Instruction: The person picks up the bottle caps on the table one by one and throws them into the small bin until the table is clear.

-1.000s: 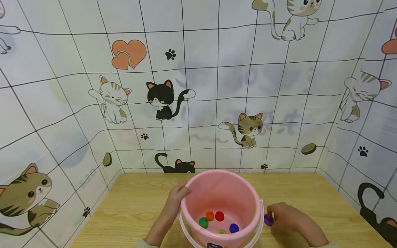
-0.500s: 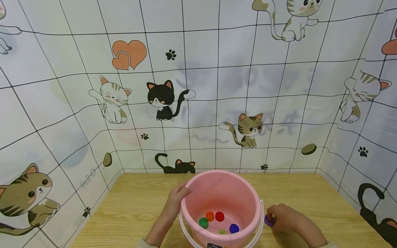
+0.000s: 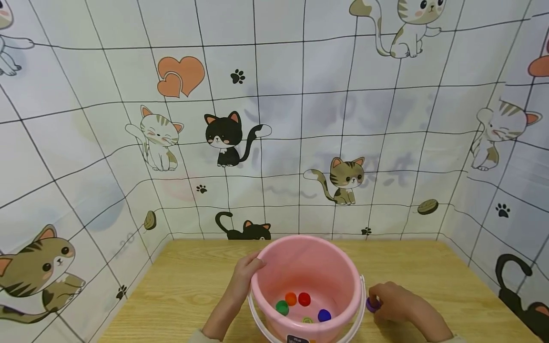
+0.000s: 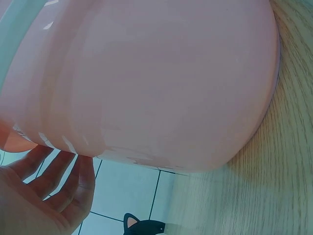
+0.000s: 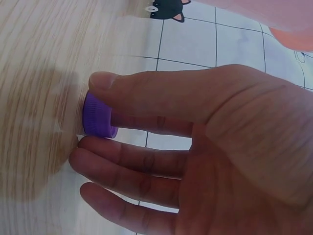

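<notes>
A pink bucket [image 3: 306, 269] with a white handle [image 3: 359, 314] stands on the wooden table, its mouth tilted into the head view. My left hand [image 3: 245, 274] grips its left rim, thumb over the edge; in the left wrist view that hand's fingers [image 4: 84, 183] press the outside wall. Right of the bucket, my right hand [image 3: 396, 304] pinches a purple bottle cap [image 5: 98, 117] between thumb and index finger at the tabletop. The other fingers are loosely bent beside the cap. Inside the bucket lie several small round pieces, including a red one [image 3: 304, 299] and a green one [image 3: 281, 307].
The wood-grain table [image 3: 193, 281] reaches back to a white wall covering [image 3: 283, 190] with grid lines and printed cats. Similar covering encloses the left and right sides. Part of the bucket's handle hangs between the bucket and the right hand.
The purple cap has shifted very slightly and turned a little under the right fingers. The left hand and the bucket hold their place; the head view has drifted slightly.
</notes>
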Action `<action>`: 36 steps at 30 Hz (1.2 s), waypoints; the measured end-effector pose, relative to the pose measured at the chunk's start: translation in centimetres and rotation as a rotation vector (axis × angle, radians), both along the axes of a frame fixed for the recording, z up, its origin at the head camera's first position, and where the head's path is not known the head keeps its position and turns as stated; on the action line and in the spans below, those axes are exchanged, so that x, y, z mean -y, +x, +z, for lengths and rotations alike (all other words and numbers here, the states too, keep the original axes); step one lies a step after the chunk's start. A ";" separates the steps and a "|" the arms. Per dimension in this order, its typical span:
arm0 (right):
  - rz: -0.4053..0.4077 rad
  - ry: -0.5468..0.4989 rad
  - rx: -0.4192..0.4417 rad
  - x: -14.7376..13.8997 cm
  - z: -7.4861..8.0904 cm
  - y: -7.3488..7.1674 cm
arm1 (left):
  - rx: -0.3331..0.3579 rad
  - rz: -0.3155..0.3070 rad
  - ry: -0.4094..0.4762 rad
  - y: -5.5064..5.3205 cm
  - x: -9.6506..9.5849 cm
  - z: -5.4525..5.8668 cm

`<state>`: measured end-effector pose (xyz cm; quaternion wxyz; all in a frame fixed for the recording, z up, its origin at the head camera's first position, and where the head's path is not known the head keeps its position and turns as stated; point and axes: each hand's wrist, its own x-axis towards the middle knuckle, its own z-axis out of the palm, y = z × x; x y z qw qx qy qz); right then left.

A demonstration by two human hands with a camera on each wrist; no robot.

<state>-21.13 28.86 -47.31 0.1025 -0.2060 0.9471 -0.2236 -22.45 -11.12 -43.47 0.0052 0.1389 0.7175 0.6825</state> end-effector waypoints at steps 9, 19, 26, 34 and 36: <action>0.003 -0.017 -0.055 0.2 0.2 -0.1 | -0.006 0.008 0.011 -0.1 0.0 -0.1; 0.046 -0.027 -0.116 0.3 -0.3 -0.3 | -0.016 0.001 -0.004 0.0 0.0 0.0; 0.070 -0.028 -0.142 0.4 -0.6 -0.4 | -0.020 -0.002 -0.033 -0.2 0.1 -0.1; 0.078 -0.044 -0.152 0.7 -0.7 -0.3 | -0.026 -0.009 -0.030 -0.2 0.1 -0.1; 0.083 -0.051 -0.147 0.7 -0.7 -0.3 | -0.028 -0.009 -0.028 -0.2 0.2 -0.2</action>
